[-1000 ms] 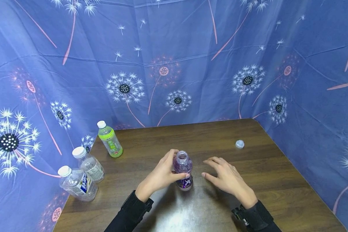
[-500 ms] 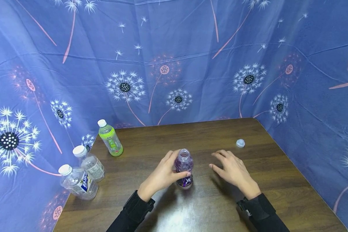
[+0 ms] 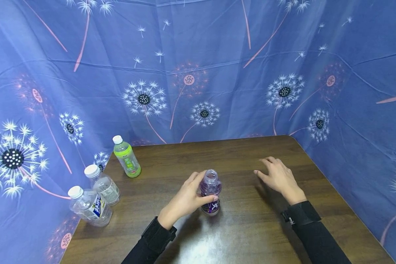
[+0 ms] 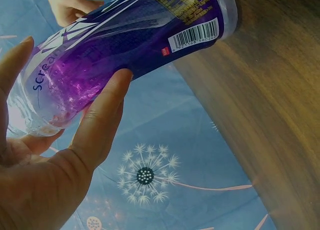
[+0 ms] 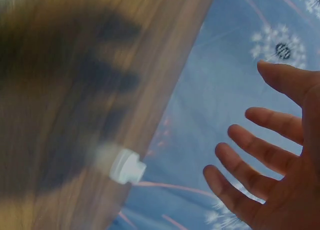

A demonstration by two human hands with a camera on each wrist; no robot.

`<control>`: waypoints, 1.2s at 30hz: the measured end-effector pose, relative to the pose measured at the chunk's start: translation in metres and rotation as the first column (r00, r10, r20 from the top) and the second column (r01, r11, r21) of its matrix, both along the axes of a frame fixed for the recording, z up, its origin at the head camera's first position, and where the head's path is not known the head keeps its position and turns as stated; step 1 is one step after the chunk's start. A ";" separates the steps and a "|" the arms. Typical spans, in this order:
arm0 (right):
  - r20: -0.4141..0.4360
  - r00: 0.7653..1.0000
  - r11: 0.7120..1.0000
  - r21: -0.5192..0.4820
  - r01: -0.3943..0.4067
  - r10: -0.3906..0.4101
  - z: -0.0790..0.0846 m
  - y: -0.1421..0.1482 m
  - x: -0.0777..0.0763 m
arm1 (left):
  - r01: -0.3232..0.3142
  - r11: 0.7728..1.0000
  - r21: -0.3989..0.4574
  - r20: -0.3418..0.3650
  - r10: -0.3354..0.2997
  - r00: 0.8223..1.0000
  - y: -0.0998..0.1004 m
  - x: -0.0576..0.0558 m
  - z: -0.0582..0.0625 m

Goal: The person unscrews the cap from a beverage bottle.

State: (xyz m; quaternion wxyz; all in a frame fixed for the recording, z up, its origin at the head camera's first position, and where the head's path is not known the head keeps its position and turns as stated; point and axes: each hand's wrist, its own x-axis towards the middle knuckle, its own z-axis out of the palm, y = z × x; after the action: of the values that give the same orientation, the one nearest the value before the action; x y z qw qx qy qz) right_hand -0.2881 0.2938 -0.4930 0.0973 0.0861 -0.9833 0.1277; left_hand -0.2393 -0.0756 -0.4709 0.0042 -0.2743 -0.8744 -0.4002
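Observation:
My left hand [image 3: 187, 198] grips a clear purple-tinted drink bottle [image 3: 212, 186] standing upright on the table, thumb across its front and fingers round the far side. Its mouth is uncovered. In the left wrist view the same bottle [image 4: 135, 42] shows its dark purple label and barcode. Over the right part of the table my right hand [image 3: 279, 176] holds nothing, its fingers spread and loosely bent. The right wrist view has a pale bottle cap [image 5: 125, 166] on the table, apart from the fingertips; in the head view the hand hides it.
At the left stand two clear capped bottles, one with a blue-and-white label [image 3: 92, 209], the other [image 3: 106, 187] just behind it. Farther back is a green tea bottle [image 3: 128, 159] with a white cap. Blue dandelion-print cloth [image 3: 237, 91] hangs behind the brown table [image 3: 171, 157].
My right hand has moved to the right and away from me, from beside the purple bottle to over the cap. The left hand keeps its grip and the bottle stays nearly still.

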 end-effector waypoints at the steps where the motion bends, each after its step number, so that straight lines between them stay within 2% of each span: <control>1: 0.028 1.000 1.000 0.003 0.007 -0.007 0.000 0.004 -0.004 | -0.001 1.000 0.000 -0.001 0.001 1.000 0.000 0.000 0.000; 5: 0.093 0.996 1.000 0.009 0.017 -0.018 -0.007 0.020 -0.021 | -0.007 1.000 -0.002 -0.003 0.007 1.000 0.001 0.000 -0.001; 13: 0.117 0.992 0.998 -0.022 0.055 -0.052 -0.028 0.047 -0.045 | -0.011 1.000 -0.011 0.016 0.011 1.000 0.003 0.002 -0.002; 18: 0.157 0.986 0.998 -0.017 0.064 -0.061 -0.035 0.055 -0.057 | -0.012 1.000 -0.007 0.011 0.012 1.000 0.003 0.001 -0.002; 26: 0.217 0.974 0.998 0.029 0.058 -0.063 -0.036 0.058 -0.069 | -0.002 1.000 -0.008 -0.004 0.002 1.000 0.001 -0.001 0.000; 36: 0.193 0.980 0.998 0.044 0.034 -0.042 -0.044 0.064 -0.078 | -0.013 1.000 -0.007 -0.006 0.013 1.000 0.002 -0.001 -0.001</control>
State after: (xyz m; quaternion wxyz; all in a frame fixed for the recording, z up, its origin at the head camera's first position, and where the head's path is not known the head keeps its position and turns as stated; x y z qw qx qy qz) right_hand -0.3659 0.3577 -0.5370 0.0019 0.0564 -0.9919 0.1138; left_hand -0.2403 -0.0741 -0.4724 0.0084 -0.2700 -0.8774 -0.3965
